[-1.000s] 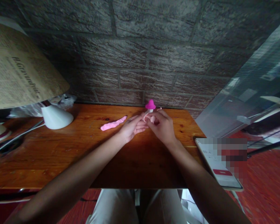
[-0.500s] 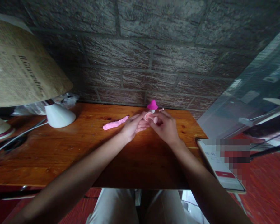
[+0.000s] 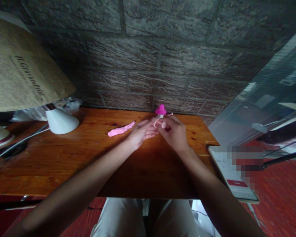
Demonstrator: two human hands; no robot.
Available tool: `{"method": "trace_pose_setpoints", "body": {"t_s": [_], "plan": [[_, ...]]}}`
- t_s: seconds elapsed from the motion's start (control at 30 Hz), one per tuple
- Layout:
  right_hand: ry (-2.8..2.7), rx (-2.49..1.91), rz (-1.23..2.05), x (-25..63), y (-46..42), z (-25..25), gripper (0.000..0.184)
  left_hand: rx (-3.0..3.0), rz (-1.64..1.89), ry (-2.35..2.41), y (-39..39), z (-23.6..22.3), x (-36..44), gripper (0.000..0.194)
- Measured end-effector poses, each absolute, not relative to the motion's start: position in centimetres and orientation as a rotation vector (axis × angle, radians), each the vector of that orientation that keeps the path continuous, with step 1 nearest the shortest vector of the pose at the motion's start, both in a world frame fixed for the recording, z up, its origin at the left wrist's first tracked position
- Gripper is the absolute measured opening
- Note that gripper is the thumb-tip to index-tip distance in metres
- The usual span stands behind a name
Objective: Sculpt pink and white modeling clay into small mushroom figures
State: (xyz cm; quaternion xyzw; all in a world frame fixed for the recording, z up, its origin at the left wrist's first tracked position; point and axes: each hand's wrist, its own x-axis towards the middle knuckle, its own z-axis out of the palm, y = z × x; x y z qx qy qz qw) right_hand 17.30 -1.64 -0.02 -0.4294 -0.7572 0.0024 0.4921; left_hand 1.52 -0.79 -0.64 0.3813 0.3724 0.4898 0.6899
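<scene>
From here, I see the left hand and right hand pinching a small, pale-pink, rounded, clay-like piece (fingers hide its outline).

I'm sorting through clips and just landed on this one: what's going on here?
A person handles a small pale pink piece over a wooden table. The right hand pinches it; the left hand has its fingers extended close against it. A magenta-capped mushroom shape is upright just beyond the fingers. A pink strip lies untouched to the left.
</scene>
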Motion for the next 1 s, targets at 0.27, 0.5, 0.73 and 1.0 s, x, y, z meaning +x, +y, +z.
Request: {"method": "trace_pose_setpoints", "body": {"t_s": [0.27,0.5,0.73,1.0], "plan": [[-1.805,-1.060,-0.020,16.93,-1.85,-0.05,0.012,0.842,1.107,0.819,-0.62,-0.76,1.53,0.041],[-1.771,-1.096,-0.031,16.41,-2.08,-0.19,0.011,0.872,1.133,0.811,-0.65,-0.84,1.52,0.039],[-1.787,-1.104,-0.010,16.45,-1.95,-0.30,0.010,0.883,1.125,0.844,-0.59,-1.07,1.45,0.041],[-1.807,-1.109,0.031,16.57,-1.80,-0.36,0.010,0.876,1.115,0.869,-0.65,-0.63,1.38,0.040]]}}
